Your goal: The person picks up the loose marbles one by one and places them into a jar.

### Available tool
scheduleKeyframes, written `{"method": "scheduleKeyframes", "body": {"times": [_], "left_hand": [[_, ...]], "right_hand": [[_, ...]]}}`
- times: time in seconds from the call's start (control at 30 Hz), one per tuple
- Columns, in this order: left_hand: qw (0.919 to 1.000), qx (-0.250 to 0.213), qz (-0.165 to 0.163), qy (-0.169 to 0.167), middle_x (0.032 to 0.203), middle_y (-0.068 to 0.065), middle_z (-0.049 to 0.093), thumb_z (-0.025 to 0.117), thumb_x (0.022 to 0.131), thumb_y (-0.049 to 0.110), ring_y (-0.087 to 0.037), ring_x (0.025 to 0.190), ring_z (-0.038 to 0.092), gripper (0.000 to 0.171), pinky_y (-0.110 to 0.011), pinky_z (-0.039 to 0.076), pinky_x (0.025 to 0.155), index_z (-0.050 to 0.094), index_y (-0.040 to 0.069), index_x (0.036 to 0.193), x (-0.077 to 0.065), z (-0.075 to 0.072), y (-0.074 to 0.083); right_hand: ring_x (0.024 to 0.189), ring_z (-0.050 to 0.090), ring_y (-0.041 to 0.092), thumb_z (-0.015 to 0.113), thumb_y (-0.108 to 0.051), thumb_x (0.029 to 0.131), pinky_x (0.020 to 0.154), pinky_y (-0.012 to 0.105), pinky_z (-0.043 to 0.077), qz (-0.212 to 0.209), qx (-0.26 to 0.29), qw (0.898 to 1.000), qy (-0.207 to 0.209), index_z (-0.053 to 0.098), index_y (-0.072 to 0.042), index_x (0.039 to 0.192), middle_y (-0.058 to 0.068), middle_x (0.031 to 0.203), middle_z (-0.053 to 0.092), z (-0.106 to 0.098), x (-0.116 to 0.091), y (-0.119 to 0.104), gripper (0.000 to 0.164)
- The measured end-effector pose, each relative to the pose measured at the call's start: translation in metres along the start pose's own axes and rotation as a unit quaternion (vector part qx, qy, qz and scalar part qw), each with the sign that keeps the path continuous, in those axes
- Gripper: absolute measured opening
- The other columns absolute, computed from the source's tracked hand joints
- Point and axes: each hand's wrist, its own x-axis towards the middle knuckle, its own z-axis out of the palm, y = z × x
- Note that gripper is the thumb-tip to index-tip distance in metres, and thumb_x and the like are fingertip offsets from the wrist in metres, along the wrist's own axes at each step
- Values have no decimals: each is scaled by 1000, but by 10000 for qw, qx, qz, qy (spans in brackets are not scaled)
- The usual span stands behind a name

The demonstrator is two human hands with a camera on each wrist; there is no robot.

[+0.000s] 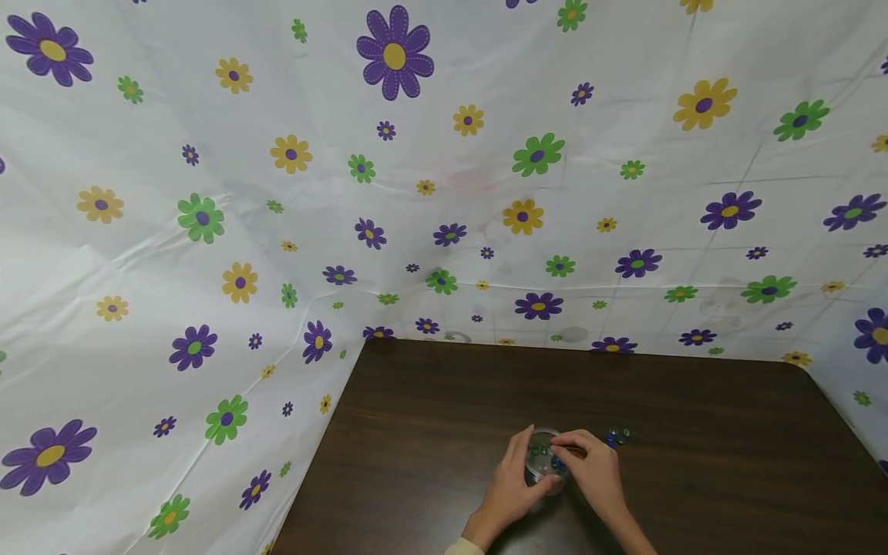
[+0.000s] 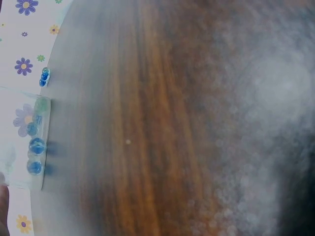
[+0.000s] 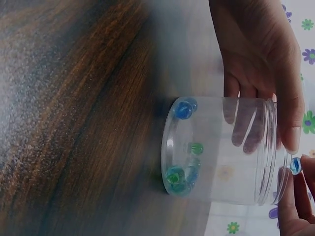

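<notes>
A clear plastic jar (image 3: pixel 231 172) with a threaded rim stands upright on the brown table. Several blue and green glass marbles lie on its bottom, a blue one (image 3: pixel 183 109) and a green one (image 3: pixel 174 174) among them. My left hand (image 1: pixel 509 484) grips the jar's side, its fingers behind the wall and its thumb near the rim. At the jar's mouth my right hand (image 1: pixel 595 472) pinches a clear marble with a blue streak (image 3: pixel 295 165) between thumb and fingers. Through the wall in the left wrist view, blue marbles (image 2: pixel 36 146) show along the base.
To the right of the jar, a few loose marbles (image 1: pixel 617 437) lie together on the dark wood table (image 1: pixel 430 416). A white flowered cloth (image 1: pixel 444 193) hangs behind the table's back edge and along both sides.
</notes>
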Motion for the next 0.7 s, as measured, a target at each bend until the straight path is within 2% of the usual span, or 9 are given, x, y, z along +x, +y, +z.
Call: {"method": "scheduleKeyframes", "body": {"times": [0.7], "left_hand": [[10000, 35, -73, -27, 149, -10, 50, 75, 95, 39, -27, 119, 64, 80, -38, 56, 92, 37, 3, 156, 0, 2, -1]], "right_hand": [[80, 66, 1, 84, 1, 83, 70, 12, 51, 214, -162, 9996, 3, 80, -11, 90, 1, 91, 75, 0, 0, 1, 14]]}}
